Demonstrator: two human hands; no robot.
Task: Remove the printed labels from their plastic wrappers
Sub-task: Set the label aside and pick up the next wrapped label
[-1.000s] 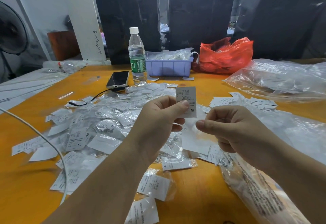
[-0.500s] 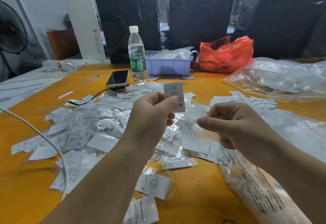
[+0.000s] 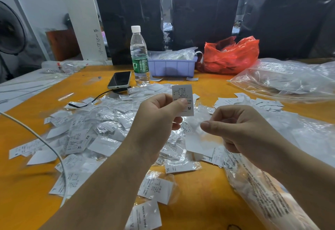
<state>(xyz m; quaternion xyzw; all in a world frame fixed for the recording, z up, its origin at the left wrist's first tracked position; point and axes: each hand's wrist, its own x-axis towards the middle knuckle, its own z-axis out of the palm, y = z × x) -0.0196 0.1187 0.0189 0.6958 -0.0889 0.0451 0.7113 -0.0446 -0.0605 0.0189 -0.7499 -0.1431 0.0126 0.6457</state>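
Orange table (image 3: 208, 202), label (image 3: 183, 95) pinched in left hand (image 3: 155, 121)

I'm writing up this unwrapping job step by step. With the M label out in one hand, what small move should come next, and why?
Probably let go of both pieces. The left hand pinches the bare M label, clear of any plastic, while the right hand holds the clear wrapper apart from it. The unwrapping looks done, and wrapped labels still cover the table.
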